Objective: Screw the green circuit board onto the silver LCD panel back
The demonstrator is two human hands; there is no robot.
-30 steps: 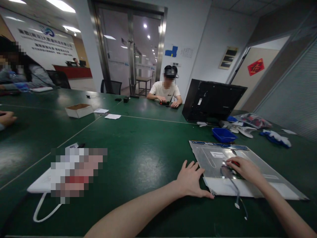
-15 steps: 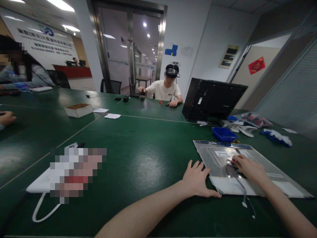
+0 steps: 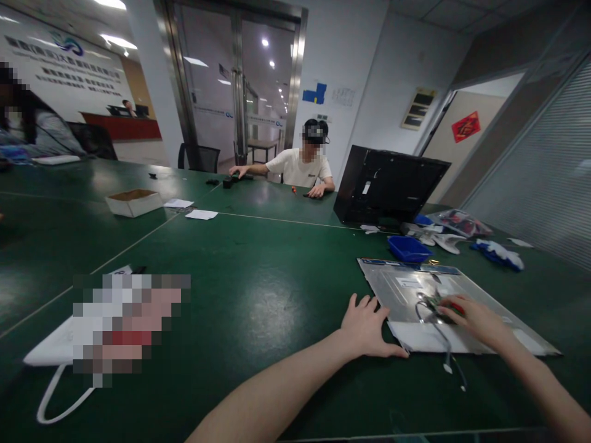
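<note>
Just nearer me than the blue tray (image 3: 410,255), a flat metal-backed panel (image 3: 401,304) lies on the green counter (image 3: 286,264). My left hand (image 3: 367,326) rests along its left edge, fingers spread and gripping nothing, thumb by the left corner on the side away from the tray. Over the panel's middle, my right hand (image 3: 475,317) has its fingers curled beside a small green board (image 3: 433,301) and a dark cable (image 3: 446,344); something red shows beneath them, and whether they grip it I cannot tell.

I judge the panel stiff but thin, light for its breadth, and fragile: leaning hard on the middle could crack its underside. The metal looks smooth, probably slippery, so I'd lift with both hands under opposite side edges, never by one corner. The edge toward the tray carries a narrow blue strip (image 3: 401,264), likely too delicate to hold. Along the edge away from the tray, the white strip (image 3: 434,337) might wrinkle under a pinch. The cable looks limp; I'd hold its plugs, not tug the wires.
</note>
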